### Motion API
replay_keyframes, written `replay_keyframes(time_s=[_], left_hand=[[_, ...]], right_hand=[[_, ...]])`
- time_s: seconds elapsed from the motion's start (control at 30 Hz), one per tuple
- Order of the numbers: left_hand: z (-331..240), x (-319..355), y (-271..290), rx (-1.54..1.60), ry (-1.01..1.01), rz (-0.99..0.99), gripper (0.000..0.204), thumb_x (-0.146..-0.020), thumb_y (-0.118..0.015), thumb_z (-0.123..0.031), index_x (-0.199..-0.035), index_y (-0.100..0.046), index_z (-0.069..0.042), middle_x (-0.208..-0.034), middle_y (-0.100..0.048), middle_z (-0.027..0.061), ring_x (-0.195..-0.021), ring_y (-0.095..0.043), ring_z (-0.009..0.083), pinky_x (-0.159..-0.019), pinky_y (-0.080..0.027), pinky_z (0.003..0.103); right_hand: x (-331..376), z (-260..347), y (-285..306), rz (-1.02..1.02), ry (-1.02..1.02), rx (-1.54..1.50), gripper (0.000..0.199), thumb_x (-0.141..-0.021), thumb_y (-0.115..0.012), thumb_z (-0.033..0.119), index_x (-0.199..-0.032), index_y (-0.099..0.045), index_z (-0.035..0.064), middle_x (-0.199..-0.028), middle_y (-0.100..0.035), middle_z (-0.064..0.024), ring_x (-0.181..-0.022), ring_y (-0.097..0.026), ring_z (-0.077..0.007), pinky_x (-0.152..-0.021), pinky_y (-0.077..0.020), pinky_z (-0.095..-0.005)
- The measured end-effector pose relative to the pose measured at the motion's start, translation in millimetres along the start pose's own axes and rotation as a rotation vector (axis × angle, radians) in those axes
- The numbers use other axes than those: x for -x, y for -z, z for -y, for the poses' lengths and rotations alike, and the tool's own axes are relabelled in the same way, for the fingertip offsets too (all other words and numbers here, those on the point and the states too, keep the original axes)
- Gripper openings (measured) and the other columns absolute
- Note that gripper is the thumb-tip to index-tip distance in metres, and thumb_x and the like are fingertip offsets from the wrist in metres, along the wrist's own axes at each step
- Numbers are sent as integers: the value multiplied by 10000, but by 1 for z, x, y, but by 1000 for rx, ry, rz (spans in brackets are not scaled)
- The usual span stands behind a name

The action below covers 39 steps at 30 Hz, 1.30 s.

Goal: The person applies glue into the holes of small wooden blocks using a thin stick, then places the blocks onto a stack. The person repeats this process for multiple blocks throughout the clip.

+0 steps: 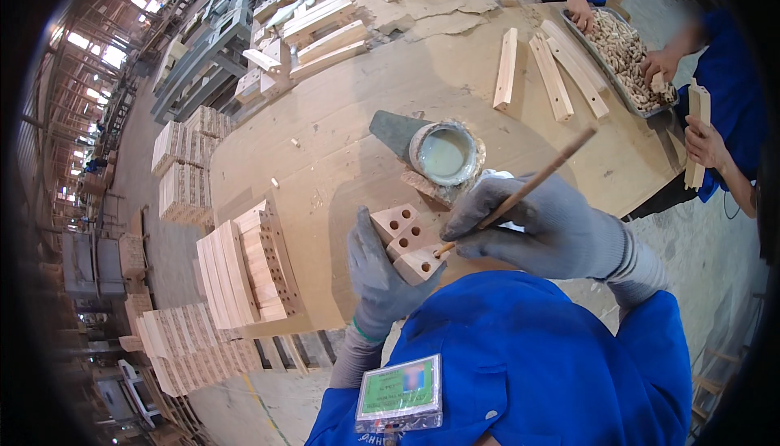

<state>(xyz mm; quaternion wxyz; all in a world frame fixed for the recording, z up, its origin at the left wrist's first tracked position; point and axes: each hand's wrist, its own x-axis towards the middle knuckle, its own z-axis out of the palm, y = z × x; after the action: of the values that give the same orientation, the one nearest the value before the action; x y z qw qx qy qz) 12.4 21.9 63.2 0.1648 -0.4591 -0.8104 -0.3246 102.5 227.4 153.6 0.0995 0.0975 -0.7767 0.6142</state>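
Observation:
My left hand, in a grey glove, is closed round several wooden blocks whose drilled ends face up. Pinched in my gloved right hand is a thin wooden stick. Its lower tip meets a hole in the end of the nearest block. Just beyond my hands stands a round pot of whitish liquid, perhaps glue, with a crusted rim. The rest of the blocks' length is hidden by my left hand.
Left on the table lies a row of drilled wooden pieces. Loose wooden bars lie at the far right, beside a tray of wooden dowels where co-workers' hands reach in. Stacked wood stands beyond the left edge.

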Motion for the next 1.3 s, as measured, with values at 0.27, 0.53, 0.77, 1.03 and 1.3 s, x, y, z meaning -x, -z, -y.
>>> replay_keyframes(time_s=[0.27, 0.53, 0.77, 1.03, 1.3], left_hand=[[-1, 2, 2, -12, 14, -44, 1101, -599, -837, -353, -1320, -202, 187, -1011, -478, 222, -847, -526, 336, -674, -455, 412], [4, 12, 9, 2, 93, 22, 1111, -608, -832, -364, -1329, -186, 181, -1089, -489, 248, -964, -540, 375, -769, -471, 400], [-3, -5, 32, 433, 371, -248, 1063, -574, -829, -170, -1404, -196, 29, -1241, -482, 165, -1083, -533, 289, -906, -462, 405], [-72, -69, 33, 1196, 611, -304, 887, -538, -749, -115, -1322, -354, 12, -1186, -516, 145, -1086, -538, 282, -928, -467, 397], [-134, -186, -101, 1350, 489, 203, 583, -915, -471, -331, -1329, -342, 59, -1229, -499, 179, -1098, -534, 280, -915, -463, 368]], right_hand=[[-2, 11, -9, 66, -202, -129, 129, -802, -675, -20, -909, -605, -7, -905, -658, -90, -851, -628, -122, -728, -510, -257], [-1, 16, -7, 116, 49, -15, 125, -828, -646, 99, -933, -605, 44, -790, -637, -97, -740, -639, -221, -639, -478, -308], [14, -1, 8, -136, 270, 100, 255, -865, -618, 168, -1113, -619, 111, -868, -627, -71, -826, -613, -225, -700, -493, -331], [24, -23, 9, 137, -94, 13, 1044, -724, -769, 359, -1444, -106, -1, -1345, -415, -218, -1190, -486, -344, -994, -393, -367], [67, -84, 92, -437, 4, -163, 1089, -662, -820, 262, -1450, -109, 19, -1305, -455, -200, -1149, -521, -306, -985, -406, -359]])
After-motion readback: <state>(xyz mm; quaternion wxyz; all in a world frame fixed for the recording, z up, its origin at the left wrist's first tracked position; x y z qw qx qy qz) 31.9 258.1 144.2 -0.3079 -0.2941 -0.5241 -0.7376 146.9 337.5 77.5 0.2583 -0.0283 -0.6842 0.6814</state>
